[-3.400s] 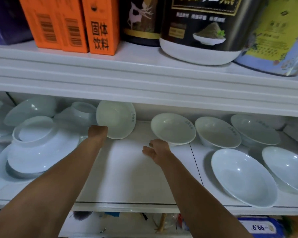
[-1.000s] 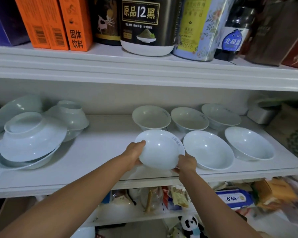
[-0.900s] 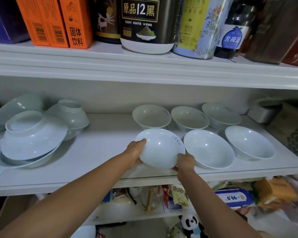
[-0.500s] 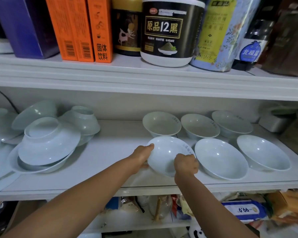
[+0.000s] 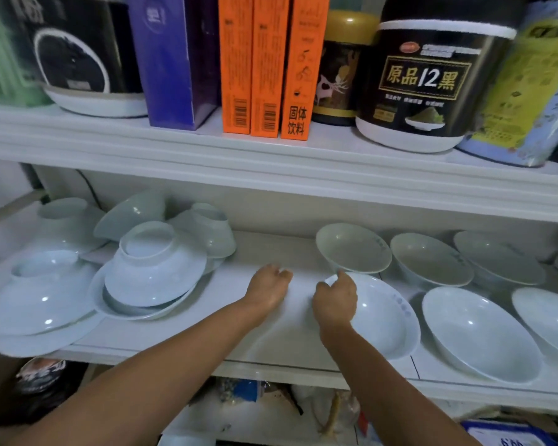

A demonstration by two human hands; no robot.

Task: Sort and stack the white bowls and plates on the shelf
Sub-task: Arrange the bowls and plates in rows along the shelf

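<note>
While the right hand seemingly pinches the front bowl, the left hand hangs relaxed; empty.

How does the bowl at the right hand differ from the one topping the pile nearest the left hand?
The hand-side bowl sits upright; the pile-top bowl lies upside down, foot ring up. The hand-side bowl rests on the shelf; the pile-top bowl rests on other dishes. Both are white.
</note>
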